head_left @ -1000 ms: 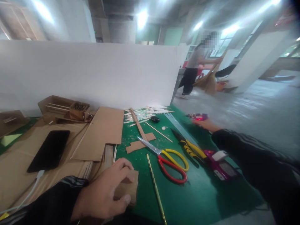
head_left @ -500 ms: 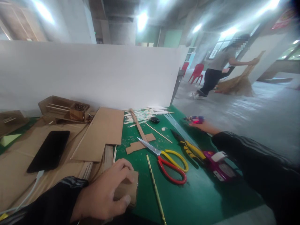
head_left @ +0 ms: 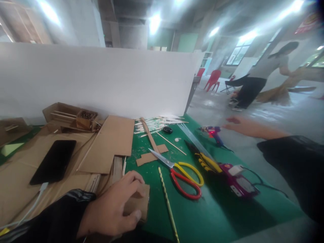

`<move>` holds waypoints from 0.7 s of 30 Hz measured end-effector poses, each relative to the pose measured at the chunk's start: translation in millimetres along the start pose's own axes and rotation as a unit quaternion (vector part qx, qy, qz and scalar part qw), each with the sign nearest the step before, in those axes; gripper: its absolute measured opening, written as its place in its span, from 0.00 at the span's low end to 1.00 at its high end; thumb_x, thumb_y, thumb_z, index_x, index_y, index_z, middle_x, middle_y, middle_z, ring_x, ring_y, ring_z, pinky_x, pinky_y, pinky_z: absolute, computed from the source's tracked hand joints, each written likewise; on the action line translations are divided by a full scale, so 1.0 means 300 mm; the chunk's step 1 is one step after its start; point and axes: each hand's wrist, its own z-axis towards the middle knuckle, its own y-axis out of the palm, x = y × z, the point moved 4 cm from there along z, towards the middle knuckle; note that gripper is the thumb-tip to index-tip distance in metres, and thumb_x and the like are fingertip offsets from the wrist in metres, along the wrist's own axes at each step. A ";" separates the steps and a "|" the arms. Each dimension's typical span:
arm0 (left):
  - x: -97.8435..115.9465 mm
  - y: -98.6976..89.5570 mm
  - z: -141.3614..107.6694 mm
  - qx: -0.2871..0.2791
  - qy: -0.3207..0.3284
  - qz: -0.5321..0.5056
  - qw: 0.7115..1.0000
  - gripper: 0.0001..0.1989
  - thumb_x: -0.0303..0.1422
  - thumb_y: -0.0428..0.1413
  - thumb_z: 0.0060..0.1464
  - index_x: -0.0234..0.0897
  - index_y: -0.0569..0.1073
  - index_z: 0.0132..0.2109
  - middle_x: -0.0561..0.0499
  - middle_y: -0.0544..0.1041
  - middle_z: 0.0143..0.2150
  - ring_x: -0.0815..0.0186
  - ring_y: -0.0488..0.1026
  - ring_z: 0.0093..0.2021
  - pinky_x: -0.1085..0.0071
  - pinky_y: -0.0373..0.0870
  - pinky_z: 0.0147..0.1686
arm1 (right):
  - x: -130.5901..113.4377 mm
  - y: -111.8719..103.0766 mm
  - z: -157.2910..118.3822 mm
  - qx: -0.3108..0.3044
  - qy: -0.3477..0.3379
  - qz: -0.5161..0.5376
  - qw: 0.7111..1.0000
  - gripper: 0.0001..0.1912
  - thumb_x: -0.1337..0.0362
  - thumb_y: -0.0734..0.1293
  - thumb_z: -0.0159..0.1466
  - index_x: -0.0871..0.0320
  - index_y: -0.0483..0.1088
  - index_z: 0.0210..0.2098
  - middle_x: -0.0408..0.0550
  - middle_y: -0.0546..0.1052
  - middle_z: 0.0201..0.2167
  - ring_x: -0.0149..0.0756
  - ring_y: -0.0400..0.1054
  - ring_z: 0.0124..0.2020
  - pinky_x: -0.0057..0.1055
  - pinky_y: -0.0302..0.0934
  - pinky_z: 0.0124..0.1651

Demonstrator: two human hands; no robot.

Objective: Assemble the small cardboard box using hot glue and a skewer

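Observation:
My left hand point(head_left: 115, 206) is closed around a small cardboard box point(head_left: 141, 202) at the table's near edge, fingers on top and thumb on its near side. Off the table's right edge, my right hand point(head_left: 240, 125) is in the air, fingers loosely apart, with nothing in them. Just left of it a hot glue gun point(head_left: 214, 133) with a red light lies on the green tabletop point(head_left: 215, 202). Between my hands lie scissors point(head_left: 174, 165) with red and yellow handles, yellow-black pliers point(head_left: 205, 160) and a twisted gold drill bit point(head_left: 165, 197).
A purple power strip point(head_left: 240, 184) with a white plug sits at right. Cardboard sheets point(head_left: 108, 141), a phone point(head_left: 54, 162) on its cable and cardboard boxes point(head_left: 68, 114) fill the left. Glue sticks point(head_left: 196, 140) lie farther back, before a white partition point(head_left: 101, 81). A person point(head_left: 260, 74) sweeps behind.
My right hand has let go of the glue gun and moved right, off the table. My left hand stays on the box. The sweeping person has shifted right.

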 end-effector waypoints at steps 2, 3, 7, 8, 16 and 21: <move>-0.001 0.000 -0.001 0.002 0.002 -0.001 1.000 0.21 0.24 0.56 0.48 0.42 0.62 0.49 0.47 0.63 0.55 0.57 0.66 0.53 0.62 0.66 0.55 | -0.087 0.021 -0.080 -0.064 -0.024 -0.010 0.998 0.21 0.57 0.73 0.58 0.68 0.77 0.43 0.59 0.80 0.38 0.38 0.74 0.36 0.37 0.61 0.43; -0.002 0.001 -0.001 0.003 0.004 -0.002 1.000 0.21 0.24 0.56 0.48 0.42 0.62 0.49 0.47 0.63 0.55 0.57 0.66 0.53 0.62 0.66 0.55 | -0.141 0.039 -0.141 -0.107 -0.045 -0.011 0.993 0.20 0.56 0.72 0.60 0.64 0.77 0.46 0.56 0.80 0.39 0.38 0.74 0.37 0.37 0.62 0.43; -0.007 0.003 0.001 0.003 0.007 -0.004 1.000 0.21 0.24 0.56 0.49 0.42 0.62 0.49 0.47 0.63 0.55 0.57 0.66 0.53 0.62 0.66 0.55 | -0.402 0.132 -0.466 -0.264 -0.241 -0.013 0.934 0.20 0.55 0.65 0.67 0.55 0.70 0.56 0.55 0.79 0.45 0.41 0.76 0.38 0.38 0.68 0.43; -0.008 0.003 0.002 0.002 0.006 -0.005 1.000 0.21 0.24 0.56 0.49 0.42 0.62 0.49 0.47 0.63 0.55 0.57 0.65 0.53 0.62 0.66 0.55 | -0.453 0.158 -0.539 -0.277 -0.264 -0.002 0.924 0.21 0.56 0.64 0.68 0.54 0.67 0.58 0.55 0.77 0.50 0.39 0.76 0.35 0.37 0.70 0.41; -0.015 0.004 0.002 0.000 0.008 -0.001 1.000 0.22 0.23 0.56 0.47 0.43 0.62 0.49 0.48 0.62 0.55 0.57 0.64 0.55 0.62 0.63 0.57 | -0.587 0.416 -0.746 -0.342 -0.321 0.099 0.878 0.29 0.62 0.64 0.65 0.56 0.61 0.65 0.51 0.69 0.63 0.45 0.66 0.61 0.40 0.63 0.62; -0.014 0.004 0.005 0.001 0.008 0.004 1.000 0.21 0.23 0.56 0.48 0.42 0.62 0.49 0.47 0.62 0.55 0.57 0.64 0.54 0.61 0.64 0.56 | -0.608 0.462 -0.745 -0.351 -0.314 0.150 0.869 0.22 0.66 0.64 0.65 0.56 0.69 0.59 0.49 0.76 0.55 0.41 0.71 0.55 0.36 0.64 0.59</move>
